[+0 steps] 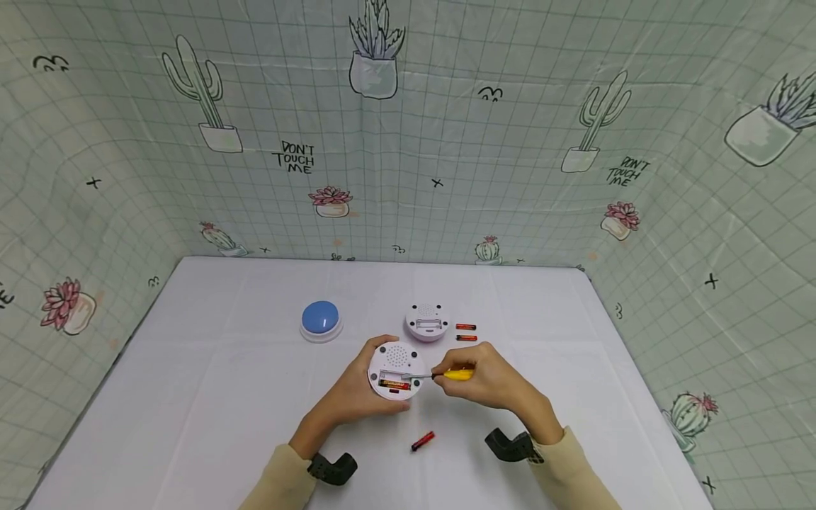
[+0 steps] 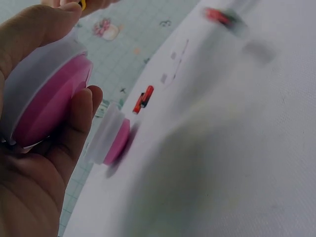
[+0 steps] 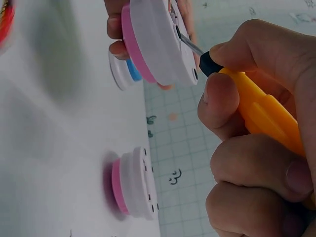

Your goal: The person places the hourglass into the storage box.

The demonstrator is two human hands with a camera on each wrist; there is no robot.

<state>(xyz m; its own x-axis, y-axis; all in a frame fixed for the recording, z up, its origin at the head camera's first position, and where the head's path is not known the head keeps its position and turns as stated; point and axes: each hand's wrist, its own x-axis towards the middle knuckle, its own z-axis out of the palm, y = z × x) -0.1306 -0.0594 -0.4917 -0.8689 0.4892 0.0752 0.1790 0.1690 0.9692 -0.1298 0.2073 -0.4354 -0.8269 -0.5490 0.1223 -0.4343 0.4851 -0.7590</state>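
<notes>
Head view gives me both hands at work over a white desk [image 1: 210,397], well clear of one another. From where I sit, the left hand [image 1: 358,388] is clasped round a round white device [image 1: 396,360], fingers and thumb on opposite edges, its underside turned up. I can make out the speaker holes, dark feet and an uncovered compartment with one red battery [image 1: 394,384] in the slot nearer the person. My left wrist feed shows the device's other side is pink, lifted off the desk.

The right hand [image 1: 479,375] pinches a screwdriver [image 1: 460,374] by its yellow-and-black handle; the metal shaft reaches over the compartment, and I cannot tell whether the tip touches anything in it.

On the desk, a loose red battery [image 1: 423,441] lies between the forearms. Beyond the hands I see a second device [image 1: 428,322], pink side down with its compartment uncovered, and just right of it a pair of red batteries [image 1: 466,332]. Farther left sits a blue-topped button [image 1: 321,317] on a white base. A cactus-print cloth [image 1: 408,149] stands behind the desk.
</notes>
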